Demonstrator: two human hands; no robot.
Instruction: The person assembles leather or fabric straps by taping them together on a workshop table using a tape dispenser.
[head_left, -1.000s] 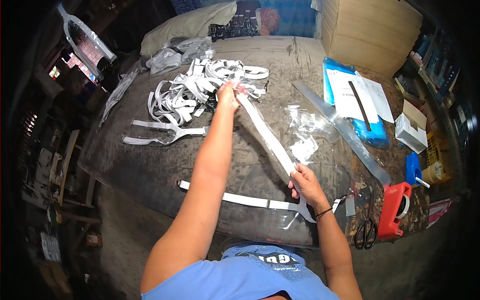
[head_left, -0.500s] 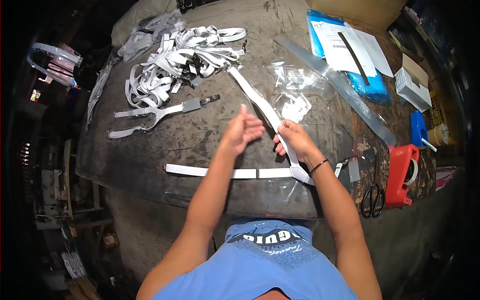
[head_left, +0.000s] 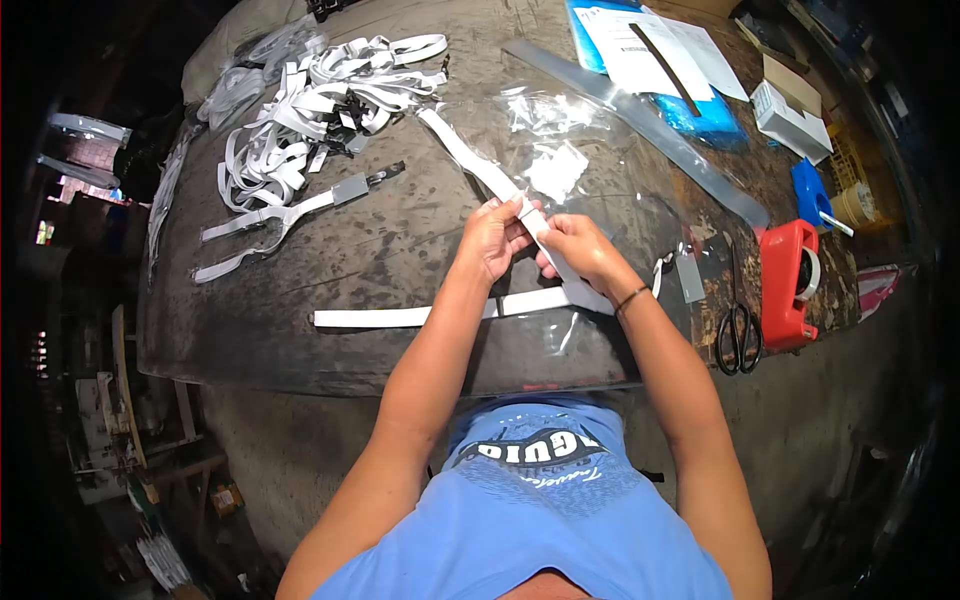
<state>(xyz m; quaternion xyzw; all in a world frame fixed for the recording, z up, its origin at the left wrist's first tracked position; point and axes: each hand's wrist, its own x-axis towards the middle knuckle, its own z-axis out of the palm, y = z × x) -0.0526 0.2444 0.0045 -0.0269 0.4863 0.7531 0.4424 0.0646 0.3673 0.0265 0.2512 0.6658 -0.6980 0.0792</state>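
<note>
Pinching the white strap (head_left: 487,172) between thumb and fingers of the left hand (head_left: 490,240); gripping it just beside, nearer the body, with the right hand (head_left: 585,252) — grasping with both, then. Located on the dark table (head_left: 420,230), running from near the pile of white straps (head_left: 285,135) down through the hands, then branching by the right wrist. Sending one branch left, past a dark slider (head_left: 491,308), along the near edge; another right, close to a grey tag (head_left: 690,278). Lying left of the hands: a second, Y-shaped strap (head_left: 310,207). Lying beyond, to the right: a long clear strip (head_left: 655,135). Placed at far right — black scissors (head_left: 739,345) near a red tape dispenser (head_left: 785,285).
</note>
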